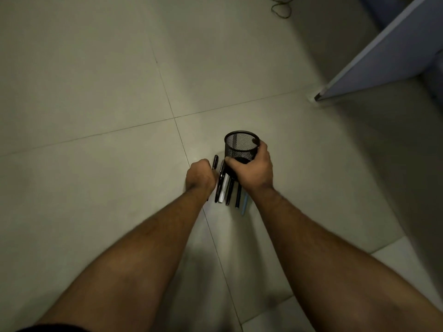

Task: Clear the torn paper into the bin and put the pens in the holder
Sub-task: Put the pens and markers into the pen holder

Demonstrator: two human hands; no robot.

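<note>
Right grip [251, 167] clasps the mesh holder [241, 146]; left grip [201, 174] closed on a pen [215, 162].

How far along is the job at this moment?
Done: no torn paper shows on the floor, though no bin is in view to confirm it. In hand: the right hand grips the mesh holder, which looks empty, while the left hand closes on a black pen. Left: the other pens lie on the floor beside the holder.

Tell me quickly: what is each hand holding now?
Left hand: closed on a black pen.
Right hand: closed around the mesh holder.
</note>
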